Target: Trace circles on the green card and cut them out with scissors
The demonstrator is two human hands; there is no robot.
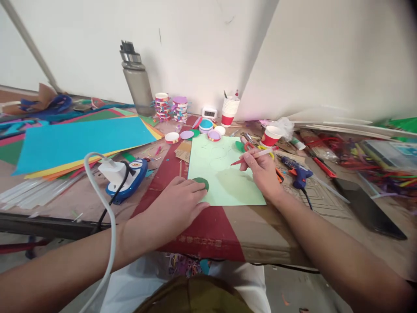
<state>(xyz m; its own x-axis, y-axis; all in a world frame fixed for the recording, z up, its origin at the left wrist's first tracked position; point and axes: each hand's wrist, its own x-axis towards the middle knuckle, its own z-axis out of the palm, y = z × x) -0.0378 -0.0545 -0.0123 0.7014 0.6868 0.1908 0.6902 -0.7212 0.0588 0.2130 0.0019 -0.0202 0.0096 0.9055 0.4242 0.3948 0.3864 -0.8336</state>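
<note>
A light green sheet of paper (224,191) lies in front of me, with faint round outlines drawn on its upper part. My left hand (185,195) rests at the sheet's left edge, fingers lying flat and pressing on a dark green paper disc (202,182). Over the right side of the sheet, my right hand (259,167) grips a red pen (239,162), its tip pointing left just above or on the paper; I cannot tell if it touches. Scissors (248,146) with red handles lie just beyond the right hand, partly hidden.
Coloured sheets (84,137) and a blue power strip (130,182) are at left, its white cable crossing over my left forearm. Behind stand a bottle (138,82), stacked paper cups (230,114) and a clock (209,113). A glue gun (298,173) and phone (369,208) lie right.
</note>
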